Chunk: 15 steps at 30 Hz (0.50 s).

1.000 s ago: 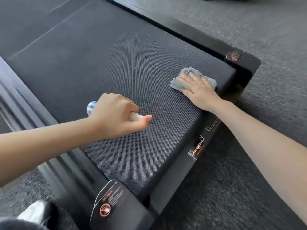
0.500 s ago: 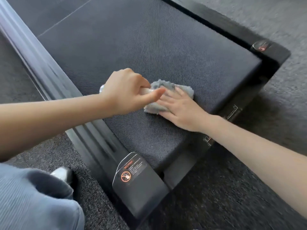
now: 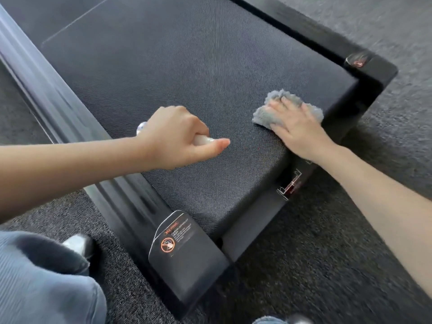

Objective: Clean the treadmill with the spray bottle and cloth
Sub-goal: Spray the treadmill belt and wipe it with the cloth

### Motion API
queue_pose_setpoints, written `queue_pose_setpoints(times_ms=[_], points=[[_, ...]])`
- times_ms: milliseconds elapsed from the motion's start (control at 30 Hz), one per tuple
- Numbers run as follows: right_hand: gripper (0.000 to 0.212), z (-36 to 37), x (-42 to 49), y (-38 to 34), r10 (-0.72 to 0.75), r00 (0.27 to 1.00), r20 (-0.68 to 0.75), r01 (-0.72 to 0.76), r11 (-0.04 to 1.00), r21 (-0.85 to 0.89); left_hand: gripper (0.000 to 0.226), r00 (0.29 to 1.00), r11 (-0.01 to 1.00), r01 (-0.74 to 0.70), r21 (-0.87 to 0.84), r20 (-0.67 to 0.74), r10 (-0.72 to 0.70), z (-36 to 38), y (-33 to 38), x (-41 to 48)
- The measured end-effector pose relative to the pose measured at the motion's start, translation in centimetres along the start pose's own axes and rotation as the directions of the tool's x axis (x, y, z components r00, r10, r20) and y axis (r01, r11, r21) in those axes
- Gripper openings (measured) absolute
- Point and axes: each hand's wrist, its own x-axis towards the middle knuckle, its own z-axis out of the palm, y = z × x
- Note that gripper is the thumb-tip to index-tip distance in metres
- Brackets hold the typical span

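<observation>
- The cloth (image 3: 266, 111), grey and fluffy, is pinned flat under the right hand (image 3: 298, 130). The fingers are laid out straight and a bit spread, nothing pinched, just pressed down.
- It's parked at the right side of the treadmill belt (image 3: 187, 66), just beside the belt's right edge and close to the rear end. So the bare belt lies to the left of and beyond the cloth, and that's probably where the next swipe has to be sent.
- The spray bottle (image 3: 203, 139) is wrapped up in the left hand (image 3: 174, 134), fingers curled tight round it and thumb stretched along it. Only a white bit by the thumb and a rounded pale end at the left of the fist can be seen.
- Its long axis is laid roughly left to right across the belt. Which end is the nozzle can't be told.
- The left hand is held above the belt, well to the left of the cloth, so the cloth is clearly the right hand's job.
- Count: one cloth, one spray bottle, two hands, one treadmill.
- Two warning stickers are spotted on the end caps: one near (image 3: 174, 239), one far right (image 3: 357, 60) and blurred.
</observation>
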Motion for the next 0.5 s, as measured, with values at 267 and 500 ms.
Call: queue_pose_setpoints(times_ms=[267,500], points=[[0.053,4.0,-10.4,-10.9,-0.617,0.782,0.087,0.621,0.783,-0.030,0.067,0.998,0.999,0.054,0.002,-0.015,-0.054,-0.4,-0.2,0.0],[0.051,3.0,-10.1,-5.3,-0.602,0.797,0.047,0.600,0.782,-0.170,0.069,0.999,0.999,0.048,0.001,-0.015,-0.048,-0.3,-0.7,0.3]])
